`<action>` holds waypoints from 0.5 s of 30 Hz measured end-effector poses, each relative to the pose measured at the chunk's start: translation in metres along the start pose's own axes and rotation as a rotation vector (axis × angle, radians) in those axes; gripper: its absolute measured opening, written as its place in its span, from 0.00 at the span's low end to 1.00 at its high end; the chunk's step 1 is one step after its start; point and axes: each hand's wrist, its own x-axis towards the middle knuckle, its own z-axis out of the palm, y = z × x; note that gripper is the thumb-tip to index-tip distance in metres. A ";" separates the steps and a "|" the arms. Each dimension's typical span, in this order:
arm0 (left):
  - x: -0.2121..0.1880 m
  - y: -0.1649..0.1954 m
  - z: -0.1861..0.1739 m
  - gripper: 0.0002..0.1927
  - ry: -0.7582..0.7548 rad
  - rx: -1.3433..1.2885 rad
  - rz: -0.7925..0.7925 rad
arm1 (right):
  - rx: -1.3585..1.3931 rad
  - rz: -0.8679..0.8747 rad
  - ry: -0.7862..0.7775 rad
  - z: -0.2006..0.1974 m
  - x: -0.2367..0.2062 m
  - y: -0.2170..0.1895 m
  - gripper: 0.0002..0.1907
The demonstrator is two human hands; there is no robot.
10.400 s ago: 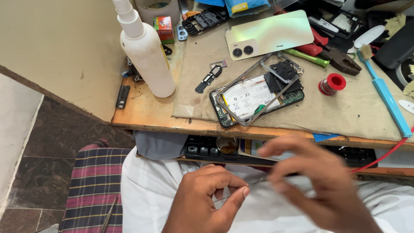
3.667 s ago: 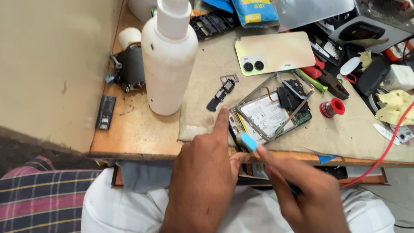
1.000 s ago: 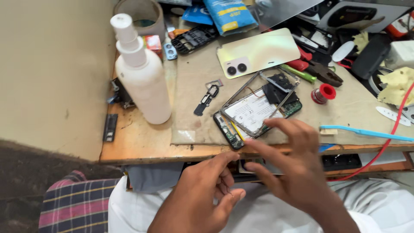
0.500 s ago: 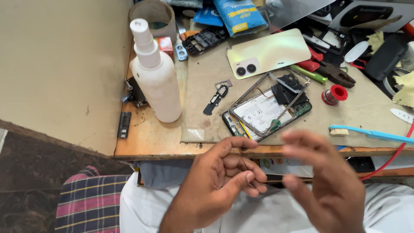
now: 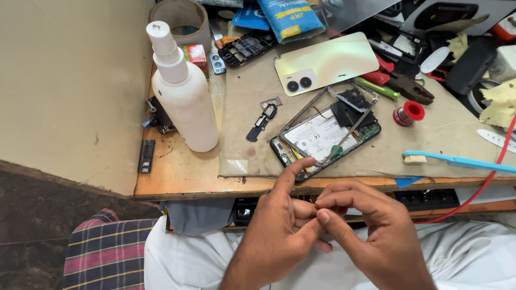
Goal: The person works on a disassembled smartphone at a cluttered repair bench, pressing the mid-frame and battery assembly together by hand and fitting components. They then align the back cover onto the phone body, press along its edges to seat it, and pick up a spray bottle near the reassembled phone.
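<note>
Hidden or unclear first: the bench (image 5: 183, 177) is cut off at the top and right edges, so the black clutter at upper right cannot be identified. The drawer under the bench edge is mostly blocked by both hands. What is pinched between the hands is too small to make out; only a tiny dark speck (image 5: 316, 205) is seen at the fingertips.

Left hand (image 5: 279, 225): fingers curled narrow, index raised toward the phone (image 5: 325, 140), thumb pressed against the right hand's fingertips. Right hand (image 5: 371, 225): thumb and forefinger closed in a tight pinch on the speck, other fingers bent in loosely. Both hands are held over the lap, just in front of the bench edge and below the phone.

The phone is laid open on a tan mat (image 5: 258, 134), with its loose frame resting tilted on top. Its pale gold back cover (image 5: 325, 62) lies beyond it, camera holes at lower left.

Packages: a white spray bottle (image 5: 183, 96) stands upright at the left of the mat. A blue pouch (image 5: 287, 19) with pale lettering lies at top centre, partly cut off. A small red-and-green box (image 5: 194, 55) sits behind the bottle. A red solder spool (image 5: 409, 113) lies right of the phone. A blue brush (image 5: 462, 161) lies along the bench's front right.
</note>
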 end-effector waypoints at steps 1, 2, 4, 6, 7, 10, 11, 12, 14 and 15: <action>0.000 0.001 0.000 0.42 0.003 0.029 -0.013 | -0.004 0.008 -0.005 0.000 0.001 0.001 0.06; 0.000 0.003 0.000 0.43 0.004 0.014 -0.020 | -0.009 0.017 -0.009 -0.001 0.002 0.001 0.05; 0.000 0.006 -0.001 0.44 0.007 -0.015 -0.031 | 0.028 0.041 -0.006 -0.001 0.005 0.002 0.04; -0.007 0.009 -0.004 0.43 0.049 0.034 0.031 | 0.112 0.079 0.010 -0.001 0.009 0.001 0.03; -0.010 0.011 -0.008 0.42 0.071 0.058 0.061 | 0.093 0.087 0.033 0.001 0.012 -0.001 0.04; -0.015 0.014 -0.024 0.26 0.297 0.505 0.271 | -0.107 0.056 0.122 0.007 0.023 -0.007 0.05; -0.013 0.013 -0.027 0.23 0.415 0.608 0.245 | -0.267 0.010 0.162 0.011 0.026 -0.010 0.05; -0.011 0.013 -0.030 0.20 0.532 0.710 0.215 | -0.429 -0.036 0.201 0.016 0.029 -0.013 0.05; -0.006 0.012 -0.034 0.16 0.670 0.932 0.319 | -0.520 -0.134 0.210 0.024 0.037 -0.019 0.06; -0.003 0.012 -0.036 0.15 0.685 1.053 0.456 | -0.565 -0.184 0.214 0.027 0.041 -0.022 0.06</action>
